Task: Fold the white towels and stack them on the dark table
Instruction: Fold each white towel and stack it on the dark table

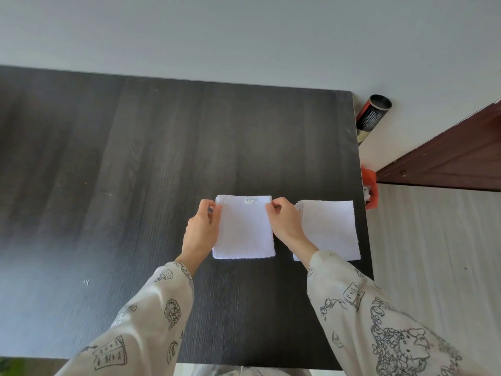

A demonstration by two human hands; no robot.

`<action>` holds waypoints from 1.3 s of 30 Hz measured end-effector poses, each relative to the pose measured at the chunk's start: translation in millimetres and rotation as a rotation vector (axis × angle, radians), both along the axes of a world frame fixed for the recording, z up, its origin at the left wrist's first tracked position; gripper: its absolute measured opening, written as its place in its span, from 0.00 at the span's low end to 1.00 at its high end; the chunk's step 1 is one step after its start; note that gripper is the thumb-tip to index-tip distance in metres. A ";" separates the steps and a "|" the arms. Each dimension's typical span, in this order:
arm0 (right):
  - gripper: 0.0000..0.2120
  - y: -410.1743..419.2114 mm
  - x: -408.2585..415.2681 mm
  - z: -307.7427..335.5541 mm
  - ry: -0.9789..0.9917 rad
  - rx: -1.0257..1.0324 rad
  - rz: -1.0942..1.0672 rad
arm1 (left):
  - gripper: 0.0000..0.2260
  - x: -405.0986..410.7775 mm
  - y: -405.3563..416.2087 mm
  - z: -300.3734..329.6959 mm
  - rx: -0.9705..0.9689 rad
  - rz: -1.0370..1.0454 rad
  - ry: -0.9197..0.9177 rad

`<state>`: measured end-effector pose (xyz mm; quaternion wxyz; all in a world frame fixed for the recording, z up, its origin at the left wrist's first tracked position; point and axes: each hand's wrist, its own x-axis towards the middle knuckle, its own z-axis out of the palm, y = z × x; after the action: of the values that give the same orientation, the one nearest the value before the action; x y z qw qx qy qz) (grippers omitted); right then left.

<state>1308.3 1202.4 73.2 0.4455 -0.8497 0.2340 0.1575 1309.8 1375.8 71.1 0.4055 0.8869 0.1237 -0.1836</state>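
A folded white towel (244,229) lies flat on the dark table (122,172), a small label at its far edge. My left hand (202,229) pinches its far left corner. My right hand (284,223) pinches its far right corner. To the right, near the table's right edge, sits a stack of folded white towels (332,229), partly hidden behind my right wrist.
The table's right edge runs just past the stack. Beyond it are a black and red cylinder (372,115) on the floor, an orange object (370,185) by the table's edge and a dark red wooden cabinet (455,156). A pale wall lies behind the table.
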 end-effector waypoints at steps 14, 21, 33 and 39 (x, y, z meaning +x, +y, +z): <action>0.19 20.6 -31.6 -33.1 -0.481 -0.643 0.495 | 0.17 -17.1 -20.2 -17.0 0.564 -0.569 -0.655; 0.24 21.4 -32.5 -57.1 -0.297 -0.693 0.565 | 0.22 -12.8 -8.9 -52.7 0.575 -0.603 -0.449; 0.24 19.5 -28.1 -78.9 -0.313 -0.562 0.528 | 0.23 -8.9 -12.0 -77.4 0.399 -0.551 -0.418; 0.24 21.2 -27.7 -76.2 -0.287 -0.573 0.535 | 0.23 -9.2 -11.4 -79.8 0.407 -0.562 -0.418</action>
<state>1280.7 1223.6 -3.1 0.1626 -0.9834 -0.0252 0.0761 1300.6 1364.4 -8.7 0.1720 0.9666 -0.1747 -0.0749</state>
